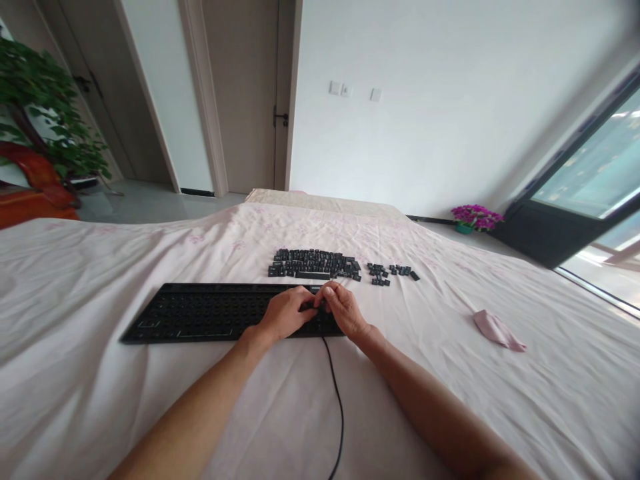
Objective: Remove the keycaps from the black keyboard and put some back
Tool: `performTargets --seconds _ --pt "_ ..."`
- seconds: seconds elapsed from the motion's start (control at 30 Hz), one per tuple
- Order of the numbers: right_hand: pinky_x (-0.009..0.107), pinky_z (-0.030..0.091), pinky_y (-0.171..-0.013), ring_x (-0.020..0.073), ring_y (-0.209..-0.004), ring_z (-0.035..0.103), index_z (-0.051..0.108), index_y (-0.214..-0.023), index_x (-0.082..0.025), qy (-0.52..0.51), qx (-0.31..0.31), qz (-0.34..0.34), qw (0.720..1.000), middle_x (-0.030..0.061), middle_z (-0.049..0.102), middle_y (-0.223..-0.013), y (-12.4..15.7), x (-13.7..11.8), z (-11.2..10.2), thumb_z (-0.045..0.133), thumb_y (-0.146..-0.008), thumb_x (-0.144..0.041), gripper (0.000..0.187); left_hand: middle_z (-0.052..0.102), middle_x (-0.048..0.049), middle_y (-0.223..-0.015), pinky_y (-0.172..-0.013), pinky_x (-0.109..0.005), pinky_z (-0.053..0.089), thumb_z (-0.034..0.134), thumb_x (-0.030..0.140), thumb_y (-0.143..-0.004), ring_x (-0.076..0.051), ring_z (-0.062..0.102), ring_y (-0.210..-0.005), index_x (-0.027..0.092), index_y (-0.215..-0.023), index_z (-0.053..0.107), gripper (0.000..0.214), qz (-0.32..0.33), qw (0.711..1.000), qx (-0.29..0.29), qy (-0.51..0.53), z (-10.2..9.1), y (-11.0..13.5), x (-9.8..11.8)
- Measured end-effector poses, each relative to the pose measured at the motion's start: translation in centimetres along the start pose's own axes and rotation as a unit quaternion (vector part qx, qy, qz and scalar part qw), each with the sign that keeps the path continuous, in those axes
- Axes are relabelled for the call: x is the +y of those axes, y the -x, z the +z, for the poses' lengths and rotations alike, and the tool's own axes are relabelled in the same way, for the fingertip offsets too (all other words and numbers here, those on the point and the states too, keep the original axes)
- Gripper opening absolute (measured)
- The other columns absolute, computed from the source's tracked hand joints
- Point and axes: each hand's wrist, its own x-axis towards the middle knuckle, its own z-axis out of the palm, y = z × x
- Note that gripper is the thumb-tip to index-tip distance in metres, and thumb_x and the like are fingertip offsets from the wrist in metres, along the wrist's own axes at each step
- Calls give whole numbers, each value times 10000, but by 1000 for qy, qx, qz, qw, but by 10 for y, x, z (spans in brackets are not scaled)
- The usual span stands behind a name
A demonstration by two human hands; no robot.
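A black keyboard (210,312) lies on the pale bed sheet, and most of its left part shows bare key sockets. Both my hands are at its right end. My left hand (290,311) rests over the keyboard with its fingers curled and pinched together. Touching it, my right hand (342,308) is also closed, fingertips bent down. Whatever is between the fingers is too small or hidden to make out. Just beyond the keyboard sit loose black keycaps (315,261) in rows, with smaller groups of keycaps (379,272) to their right.
A black cable (338,400) runs from the keyboard toward me. On the wrinkled sheet (430,313) to the right lies a pink cloth (498,331). Farther off are purple flowers (476,217) by the wall, a closed door (243,100) and a leafy plant (45,107).
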Motion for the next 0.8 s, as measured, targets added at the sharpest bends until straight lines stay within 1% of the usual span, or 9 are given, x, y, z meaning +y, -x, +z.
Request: performTargets --seconds 0.13,0.27,0.43,0.5,0.57,0.7,0.8 --pt "253 444 -681 133 -672 556 599 -739 -194 14 8 -39 999 17 606 -722 4 -2 3 352 -985 -457 437 668 -4 -892 -671 -262 399 723 353 -716 -193 608 -834 255 -804 690 136 1 1000 4 -27 4 -2 3" --pt "288 461 -756 155 -736 590 586 -745 -202 5 7 -105 994 31 622 -752 10 -4 5 370 -985 -417 388 667 4 -889 -666 -254 389 690 377 -759 -177 604 -822 249 -764 691 128 -6 1000 5 -23 9 -4 1" --pt "297 478 -715 157 -699 587 584 -753 -202 -32 67 -102 992 39 627 -744 14 0 6 360 -990 -408 386 680 0 -907 -692 -254 390 715 377 -746 -175 604 -849 241 -825 710 157 -15 1000 2 -12 10 -5 0" --pt "295 475 -698 151 -683 576 601 -772 -198 -42 71 -113 990 37 632 -754 13 -1 6 376 -990 -379 362 688 2 -901 -695 -251 391 709 346 -758 -170 608 -847 237 -845 714 140 -18 1000 4 -7 9 -5 0" --pt "307 475 -718 158 -713 580 624 -805 -197 -45 75 -133 987 45 644 -790 13 -4 4 374 -991 -350 347 703 4 -905 -699 -248 396 687 319 -781 -164 619 -840 237 -881 719 134 -24 1000 11 10 8 -4 0" --pt "361 457 -824 195 -837 579 667 -864 -208 16 78 -164 983 63 655 -839 13 -15 -1 367 -988 -335 348 735 18 -902 -709 -238 417 645 320 -817 -155 647 -818 238 -944 724 170 -27 997 16 74 7 -4 -2" --pt "369 455 -819 203 -850 569 669 -907 -215 43 50 -186 980 65 650 -843 14 -20 -4 359 -985 -337 342 745 19 -885 -703 -232 427 628 338 -826 -152 659 -799 230 -935 734 186 -37 994 19 97 7 -3 -2"
